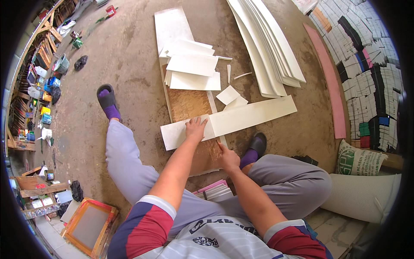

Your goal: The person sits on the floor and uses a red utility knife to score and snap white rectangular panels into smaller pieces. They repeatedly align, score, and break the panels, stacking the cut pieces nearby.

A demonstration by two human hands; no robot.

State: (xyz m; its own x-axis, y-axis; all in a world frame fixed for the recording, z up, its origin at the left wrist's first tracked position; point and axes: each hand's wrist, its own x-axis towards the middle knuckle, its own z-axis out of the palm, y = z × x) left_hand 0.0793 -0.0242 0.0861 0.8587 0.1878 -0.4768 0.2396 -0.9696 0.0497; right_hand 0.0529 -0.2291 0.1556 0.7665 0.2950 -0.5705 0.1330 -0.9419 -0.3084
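Observation:
My left hand (196, 128) lies with fingers spread on a short white sheet piece (173, 134). This piece sits over the near left end of a long white strip (258, 113), which slants up to the right. Under both is a worn brown wooden board (189, 103) on the floor. My right hand (228, 158) is closed just below the strip's near edge, its index finger reaching toward the short piece's right end. Whatever it holds is hidden. Several cut white pieces (194, 64) are piled loosely on the board's far part.
Long white sheets (263, 47) are stacked at the far right, beside a pink strip (327, 82). Small offcuts (228, 94) lie near the strip. A printed sack (359, 159) and white roll (362, 196) stand right. Shelves with paint containers (45, 111) line the left; bundled stacks (371, 86) fill the right.

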